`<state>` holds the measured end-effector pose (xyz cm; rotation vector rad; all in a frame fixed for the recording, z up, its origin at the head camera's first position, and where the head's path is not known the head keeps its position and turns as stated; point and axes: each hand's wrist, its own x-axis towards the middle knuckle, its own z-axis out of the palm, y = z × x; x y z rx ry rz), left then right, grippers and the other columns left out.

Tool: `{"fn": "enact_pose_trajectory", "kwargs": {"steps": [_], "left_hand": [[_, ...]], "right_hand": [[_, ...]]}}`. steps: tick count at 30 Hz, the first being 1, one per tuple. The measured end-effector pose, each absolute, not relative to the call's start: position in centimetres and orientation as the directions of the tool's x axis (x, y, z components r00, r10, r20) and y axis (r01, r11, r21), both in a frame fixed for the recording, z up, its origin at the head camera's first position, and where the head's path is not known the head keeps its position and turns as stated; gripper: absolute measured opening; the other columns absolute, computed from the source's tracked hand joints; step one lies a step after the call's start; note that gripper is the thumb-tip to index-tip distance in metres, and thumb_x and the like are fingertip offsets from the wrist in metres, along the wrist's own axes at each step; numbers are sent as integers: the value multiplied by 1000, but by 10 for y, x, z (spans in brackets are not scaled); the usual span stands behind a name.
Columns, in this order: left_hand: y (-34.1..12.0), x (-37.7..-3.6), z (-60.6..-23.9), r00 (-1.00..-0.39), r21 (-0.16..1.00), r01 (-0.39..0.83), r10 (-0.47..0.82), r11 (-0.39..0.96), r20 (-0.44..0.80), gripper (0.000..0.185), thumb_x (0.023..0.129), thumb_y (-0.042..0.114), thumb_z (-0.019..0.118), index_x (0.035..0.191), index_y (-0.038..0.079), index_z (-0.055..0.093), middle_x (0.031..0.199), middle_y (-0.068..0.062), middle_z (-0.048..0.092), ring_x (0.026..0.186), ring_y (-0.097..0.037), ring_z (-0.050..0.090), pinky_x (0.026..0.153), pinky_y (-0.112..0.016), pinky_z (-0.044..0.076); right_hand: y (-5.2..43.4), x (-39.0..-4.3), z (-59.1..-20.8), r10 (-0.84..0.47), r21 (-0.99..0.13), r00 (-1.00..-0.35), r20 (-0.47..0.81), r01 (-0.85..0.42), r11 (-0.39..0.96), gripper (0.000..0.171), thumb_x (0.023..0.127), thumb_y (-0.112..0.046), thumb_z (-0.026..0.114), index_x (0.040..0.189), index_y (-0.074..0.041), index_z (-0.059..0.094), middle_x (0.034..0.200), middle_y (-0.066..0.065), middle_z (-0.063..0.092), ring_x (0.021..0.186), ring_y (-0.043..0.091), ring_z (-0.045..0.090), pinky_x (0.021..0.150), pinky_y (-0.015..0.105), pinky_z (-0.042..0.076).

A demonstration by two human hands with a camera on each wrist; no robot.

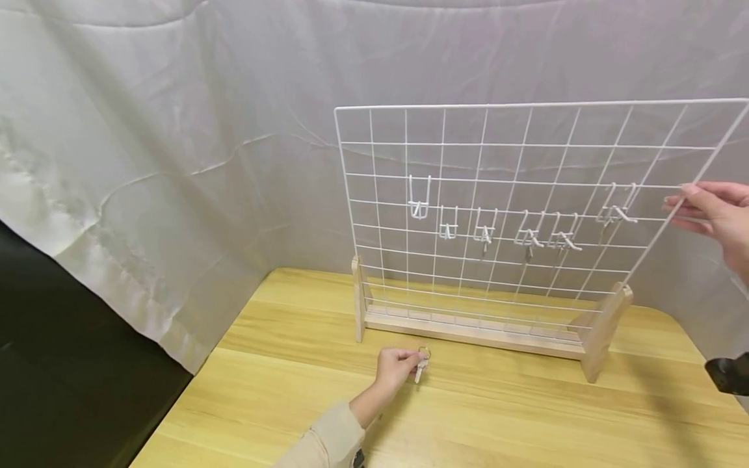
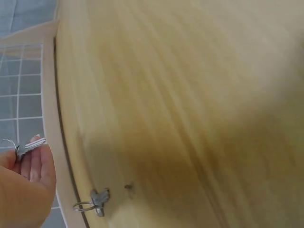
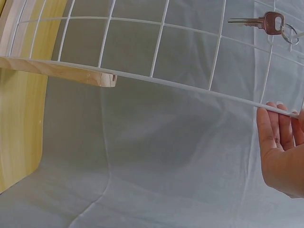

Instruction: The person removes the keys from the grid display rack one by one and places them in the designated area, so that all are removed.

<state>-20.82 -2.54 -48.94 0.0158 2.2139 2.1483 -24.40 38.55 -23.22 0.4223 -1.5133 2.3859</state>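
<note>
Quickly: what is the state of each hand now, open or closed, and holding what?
Left hand: closed, pinching a key on a ring just above the table.
Right hand: open, straight fingers touching the edge of the wire grid.

I see a pale wooden table with smooth, faintly satin grain, a white coated wire grid on matt bare-wood feet, shiny metal keys, and creased, matt grey cloth filling the frame's upper left.
</note>
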Motion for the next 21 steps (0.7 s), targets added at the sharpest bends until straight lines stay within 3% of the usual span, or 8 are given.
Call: {"fn": "enact_pose_trajectory", "kwargs": {"steps": [12,21], "left_hand": [[-25,-198,-497,-990,935,-116,38,335,-136,10,84,-3,60,82,-8,69,77,-18,70,58,-16,66,54,-23,58],[-22,-197,-500,-989,920,-124,26,372,-144,8,82,-5,62,78,-8,68,69,-16,68,54,-13,64,51,-22,57]], "right_hand": [[386,-243,-230,88,-860,-924,371,-378,-342,26,92,5,47,83,-3,69,70,7,72,62,14,70,53,21,57],[390,-244,-228,106,-887,-934,341,-357,-293,20,91,1,52,83,-6,69,70,4,73,62,12,70,53,20,57]]}}
